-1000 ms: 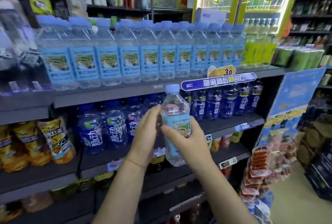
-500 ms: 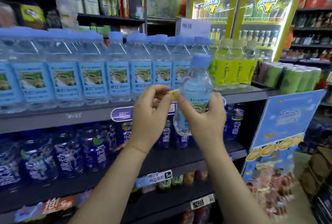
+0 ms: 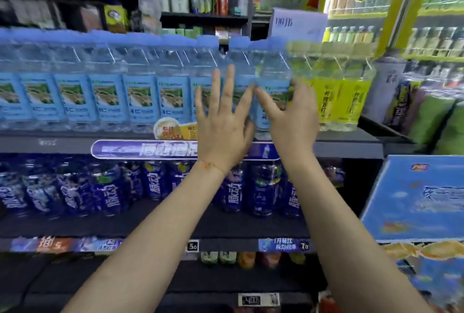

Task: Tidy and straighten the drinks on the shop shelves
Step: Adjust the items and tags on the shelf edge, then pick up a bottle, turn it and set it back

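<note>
A clear water bottle (image 3: 272,74) with a light blue cap and label stands at the right end of a long row of matching water bottles (image 3: 105,91) on the upper grey shelf (image 3: 346,145). My right hand (image 3: 292,116) wraps around it, thumb across the label and fingers behind its right side. Just to its left, my left hand (image 3: 222,121) is raised with fingers spread in front of the neighbouring bottles, holding nothing. The bottle's base is hidden behind my hands.
Yellow-labelled drinks (image 3: 336,96) stand right beside the held bottle. Dark blue bottles (image 3: 108,194) fill the shelf below. Green cups (image 3: 437,121) and a blue sign (image 3: 414,199) are at the right, with a yellow drinks fridge (image 3: 401,11) behind.
The bottle went from in front of the lower shelf up and right to the end of the water row. My left hand has let go of it and spread open.
</note>
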The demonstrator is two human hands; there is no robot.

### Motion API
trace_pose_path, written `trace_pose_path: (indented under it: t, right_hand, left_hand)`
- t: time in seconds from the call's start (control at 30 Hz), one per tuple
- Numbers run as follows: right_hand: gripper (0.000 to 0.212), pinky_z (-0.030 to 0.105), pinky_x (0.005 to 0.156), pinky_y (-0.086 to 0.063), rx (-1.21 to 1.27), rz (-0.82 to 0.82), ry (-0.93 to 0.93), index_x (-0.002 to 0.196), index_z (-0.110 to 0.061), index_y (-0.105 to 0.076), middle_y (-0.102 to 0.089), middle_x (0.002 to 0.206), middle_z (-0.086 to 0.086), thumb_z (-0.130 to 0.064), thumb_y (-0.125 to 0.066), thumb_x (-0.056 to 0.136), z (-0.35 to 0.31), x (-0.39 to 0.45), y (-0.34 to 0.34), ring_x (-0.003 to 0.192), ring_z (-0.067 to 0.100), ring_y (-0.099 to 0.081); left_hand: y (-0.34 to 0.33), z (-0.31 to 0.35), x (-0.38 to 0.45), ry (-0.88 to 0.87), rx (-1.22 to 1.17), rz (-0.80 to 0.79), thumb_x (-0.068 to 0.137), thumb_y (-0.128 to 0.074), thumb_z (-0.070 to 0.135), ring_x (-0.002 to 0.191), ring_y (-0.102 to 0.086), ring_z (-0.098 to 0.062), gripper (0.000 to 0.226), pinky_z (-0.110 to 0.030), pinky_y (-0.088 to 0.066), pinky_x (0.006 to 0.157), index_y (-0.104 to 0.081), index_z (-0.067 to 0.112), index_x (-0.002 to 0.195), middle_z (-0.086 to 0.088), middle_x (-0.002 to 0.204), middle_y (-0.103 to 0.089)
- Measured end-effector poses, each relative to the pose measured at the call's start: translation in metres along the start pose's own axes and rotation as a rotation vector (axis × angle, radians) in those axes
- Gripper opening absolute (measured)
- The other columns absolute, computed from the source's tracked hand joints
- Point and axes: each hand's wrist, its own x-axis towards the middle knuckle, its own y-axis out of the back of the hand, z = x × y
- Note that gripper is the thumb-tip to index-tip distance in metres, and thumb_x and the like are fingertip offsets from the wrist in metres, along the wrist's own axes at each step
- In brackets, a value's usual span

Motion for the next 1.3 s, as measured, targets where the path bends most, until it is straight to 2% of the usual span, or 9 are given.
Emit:
trace_pose_path:
  t: [0.17,0.4,0.57,0.7,0.77,0.87,0.97,1.07,1.3]
  right_hand:
    - [0.058,0.018,0.072,-0.034,0.061,-0.061,0.097,0.135,-0.012,-0.047,-0.053,0.124,0.004,-0.049,-0.060,0.092,0.012,-0.001,0.001,0.103,0.015,-0.053]
    - [0.052,0.041,0.099,-0.046,0.069,-0.096,0.124,0.142,-0.008,-0.041,-0.054,0.133,0.009,-0.018,-0.062,0.095,0.024,-0.017,-0.002,0.121,0.026,-0.052]
    - [0.038,0.039,0.074,-0.055,0.049,-0.062,0.058,0.122,-0.008,-0.049,-0.043,0.126,0.013,-0.007,-0.068,0.088,0.012,-0.028,0.004,0.096,0.031,-0.060]
    - [0.026,0.044,0.079,-0.052,0.026,-0.043,0.160,0.109,-0.009,-0.057,-0.050,0.114,0.011,-0.007,-0.066,0.085,-0.004,-0.048,0.008,0.098,0.029,-0.057]
    - [0.015,0.042,0.077,-0.050,0.100,-0.063,0.174,0.103,-0.009,-0.059,-0.053,0.108,0.008,-0.009,-0.062,0.088,-0.023,-0.063,0.005,0.096,0.027,-0.057]
    - [0.008,0.035,0.074,-0.047,0.205,-0.118,0.168,0.100,-0.011,-0.060,-0.055,0.097,0.000,-0.014,-0.056,0.093,-0.063,-0.098,-0.008,0.090,0.021,-0.056]
    - [0.009,0.034,0.068,-0.046,0.280,-0.191,0.140,0.100,-0.014,-0.060,-0.058,0.092,0.000,-0.016,-0.053,0.095,-0.115,-0.147,-0.031,0.082,0.017,-0.055]
    - [0.006,0.032,0.067,-0.045,0.331,-0.319,0.098,0.099,-0.016,-0.059,-0.059,0.088,-0.001,-0.015,-0.054,0.095,-0.169,-0.206,-0.058,0.078,0.016,-0.055]
    - [0.007,0.031,0.074,-0.048,0.436,-0.725,-0.005,0.101,-0.020,-0.059,-0.059,0.089,-0.008,-0.015,-0.055,0.097,-0.322,-0.372,-0.160,0.080,0.006,-0.056]
  left_hand:
    - [-0.001,0.003,0.002,0.007,0.018,0.052,0.091,-0.052,0.028,0.150,-0.016,-0.034,0.061,-0.060,-0.014,0.118,-0.037,0.024,0.150,-0.014,0.161,-0.022]
    - [0.000,0.006,0.002,0.009,0.081,0.008,0.089,-0.049,0.031,0.150,-0.012,-0.036,0.064,-0.060,-0.010,0.118,-0.034,0.027,0.152,-0.015,0.162,-0.018]
    - [0.008,0.005,0.002,0.003,0.037,-0.073,0.089,-0.051,0.035,0.150,-0.010,-0.036,0.065,-0.061,-0.011,0.118,-0.034,0.028,0.151,-0.015,0.163,-0.016]
    - [0.034,-0.004,-0.012,-0.049,-0.128,-0.153,0.095,-0.044,0.048,0.151,-0.011,-0.032,0.058,-0.054,-0.013,0.120,-0.039,0.026,0.148,-0.009,0.164,-0.014]
    - [0.054,-0.019,-0.024,-0.030,-0.224,-0.172,0.095,-0.043,0.046,0.146,-0.025,-0.031,0.050,-0.052,-0.026,0.116,-0.049,0.024,0.140,-0.009,0.162,-0.021]
    - [0.092,-0.062,-0.054,0.050,-0.289,-0.192,0.093,-0.052,0.039,0.122,-0.053,-0.029,0.036,-0.043,-0.048,0.088,-0.063,0.019,0.120,-0.010,0.148,-0.042]
    - [0.136,-0.131,-0.098,0.176,-0.285,-0.245,0.090,-0.050,0.039,0.087,-0.061,-0.023,0.032,-0.037,-0.051,0.062,-0.067,0.019,0.108,-0.002,0.124,-0.056]
    - [0.179,-0.205,-0.152,0.338,-0.296,-0.374,0.089,-0.048,0.040,0.086,-0.061,-0.023,0.028,-0.040,-0.052,0.070,-0.067,0.023,0.101,0.002,0.102,-0.060]
    - [0.297,-0.399,-0.289,0.599,-0.349,-0.588,0.095,-0.056,0.034,0.097,-0.060,-0.017,0.019,-0.037,-0.052,0.081,-0.068,0.023,0.104,0.001,0.107,-0.065]
